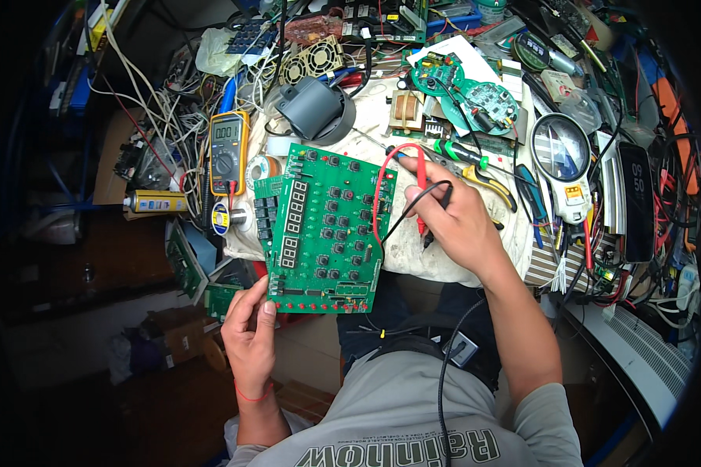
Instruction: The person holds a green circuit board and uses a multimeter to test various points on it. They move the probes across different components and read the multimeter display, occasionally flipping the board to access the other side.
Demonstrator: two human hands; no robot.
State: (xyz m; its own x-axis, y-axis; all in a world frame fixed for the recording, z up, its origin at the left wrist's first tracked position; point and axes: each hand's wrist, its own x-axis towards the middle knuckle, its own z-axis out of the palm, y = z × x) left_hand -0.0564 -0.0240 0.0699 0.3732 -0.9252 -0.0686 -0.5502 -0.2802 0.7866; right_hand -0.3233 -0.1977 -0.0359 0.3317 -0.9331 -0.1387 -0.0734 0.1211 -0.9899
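Note:
My left hand (249, 331) is closed on the lower left corner of a green circuit board (308, 245) with black push buttons and a digit display. The board is tilted over the front edge of the cloth-covered bench. A smaller green board (265, 189) shows along its left side. In my right hand (461, 222), closed beside the board, are a red test probe (421, 173) and a black test probe (446, 196). A thin metal shaft (372, 141) reaches toward its fingertips; whether they grip it I cannot tell. A yellow multimeter (227, 154) lies left of the board.
Behind the board stands a dark grey cylindrical part (311, 109). Round green boards (483, 105), yellow-handled pliers (491, 187), a magnifier (561, 148) and a phone (635, 202) lie to the right. Tangled wires (152, 93) and a solder spool (261, 168) are on the left.

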